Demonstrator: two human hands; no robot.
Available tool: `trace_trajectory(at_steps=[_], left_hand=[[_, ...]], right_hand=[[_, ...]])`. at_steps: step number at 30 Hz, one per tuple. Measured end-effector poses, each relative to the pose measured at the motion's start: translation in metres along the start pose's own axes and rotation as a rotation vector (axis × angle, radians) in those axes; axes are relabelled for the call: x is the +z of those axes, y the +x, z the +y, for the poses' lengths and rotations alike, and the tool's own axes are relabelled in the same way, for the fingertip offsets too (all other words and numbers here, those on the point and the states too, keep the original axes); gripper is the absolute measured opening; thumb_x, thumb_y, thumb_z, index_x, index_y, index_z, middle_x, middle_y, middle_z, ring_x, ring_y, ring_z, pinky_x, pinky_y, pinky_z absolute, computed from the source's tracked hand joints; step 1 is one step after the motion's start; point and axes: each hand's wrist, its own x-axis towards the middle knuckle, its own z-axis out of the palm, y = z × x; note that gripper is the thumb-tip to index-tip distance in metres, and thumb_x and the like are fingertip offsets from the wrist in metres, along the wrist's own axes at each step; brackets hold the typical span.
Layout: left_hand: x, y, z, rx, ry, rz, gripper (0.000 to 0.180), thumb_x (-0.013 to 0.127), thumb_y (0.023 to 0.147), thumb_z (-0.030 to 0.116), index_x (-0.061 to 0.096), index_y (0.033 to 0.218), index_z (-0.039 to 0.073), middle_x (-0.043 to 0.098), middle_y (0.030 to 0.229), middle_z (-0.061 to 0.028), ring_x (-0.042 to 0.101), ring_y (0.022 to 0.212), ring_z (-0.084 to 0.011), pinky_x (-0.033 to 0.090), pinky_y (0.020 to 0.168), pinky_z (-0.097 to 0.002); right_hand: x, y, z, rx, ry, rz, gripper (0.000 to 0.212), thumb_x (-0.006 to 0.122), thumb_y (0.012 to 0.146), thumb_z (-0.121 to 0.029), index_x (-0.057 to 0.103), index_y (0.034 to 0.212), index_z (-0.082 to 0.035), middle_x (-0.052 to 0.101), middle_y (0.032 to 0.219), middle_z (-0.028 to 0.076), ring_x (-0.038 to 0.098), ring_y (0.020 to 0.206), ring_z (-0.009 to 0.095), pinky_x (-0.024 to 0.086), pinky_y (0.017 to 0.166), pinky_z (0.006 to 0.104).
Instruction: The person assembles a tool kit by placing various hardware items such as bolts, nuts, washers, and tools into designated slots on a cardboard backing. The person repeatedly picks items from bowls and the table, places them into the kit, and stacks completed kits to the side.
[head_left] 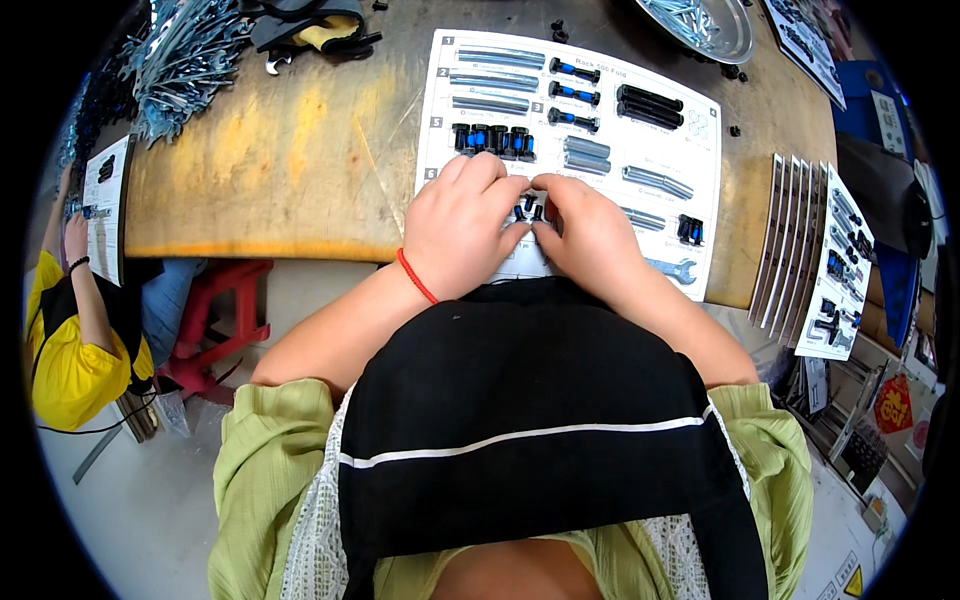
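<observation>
The left hand and right hand curve narrowly around small dark bolts low on the white card; I cannot tell their grip, but a careless nudge could scatter them.

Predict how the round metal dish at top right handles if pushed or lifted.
The dish probably feels heavy for its size, given its heap of silvery, metal-looking pieces. Its wide, shallow shape suggests it would slide rather than tip. Those pieces look loose, so they may shift or spill if it tilts.
</observation>
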Motion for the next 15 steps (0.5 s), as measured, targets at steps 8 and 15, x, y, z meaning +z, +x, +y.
trace_trajectory(at_steps=[8,15], left_hand=[[0.002,0.002,-0.01,-0.032,-0.007,-0.065,0.03,0.081,0.065,0.012,0.069,0.093,0.01,0.059,0.093,-0.004,0.058,0.09,-0.0259,0.05,0.076,-0.0356],[-0.02,0.01,-0.009,-0.143,-0.065,-0.07,0.036,0.082,0.064,0.012,0.068,0.097,0.01,0.058,0.095,-0.0066,0.056,0.094,-0.0295,0.048,0.079,-0.0379]], right_hand=[[0.003,0.008,0.0,0.037,0.049,-0.002,0.022,0.065,0.079,-0.006,0.064,0.101,-0.003,0.064,0.093,0.016,0.064,0.087,0.036,0.053,0.076,0.0438],[-0.001,0.012,-0.006,0.016,0.047,0.006,0.02,0.066,0.08,-0.007,0.065,0.1,-0.005,0.063,0.091,0.016,0.064,0.083,0.037,0.053,0.073,0.0447]])
